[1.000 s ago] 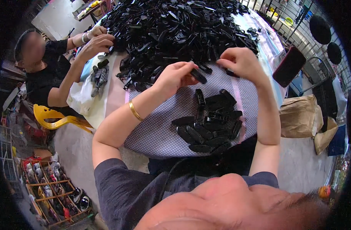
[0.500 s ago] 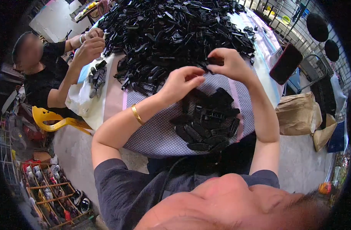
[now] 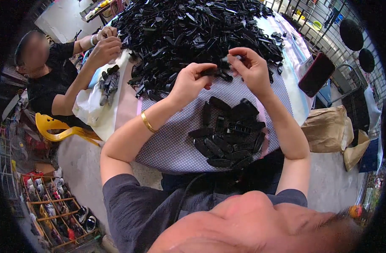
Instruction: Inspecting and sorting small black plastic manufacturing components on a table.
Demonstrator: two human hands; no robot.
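My left hand [image 3: 190,83] is closed on a dark, elongated black plastic piece [image 3: 209,72] at the near edge of a big heap. To its right, my right hand [image 3: 253,72] is raised in a pinch. A small pale blur shows by its fingertips, too smeared to name. The heap of black plastic pieces [image 3: 188,31] covers the far part of the table. Between my forearms lies a smaller cluster of black elongated pieces [image 3: 220,145], some laid side by side, on the dotted cloth [image 3: 167,147].
At the left, another person [image 3: 53,76] works with both hands at the heap's edge. Grey gloves [image 3: 109,86] and a white bag [image 3: 89,107] lie near them, beside a yellow chair [image 3: 53,126]. A phone [image 3: 316,75] stands out at the right, above brown paper bags [image 3: 328,126].
My hands have moved apart. The right has lifted slightly off the heap's edge, and the left has drawn back a little with a black piece showing in its fingers.
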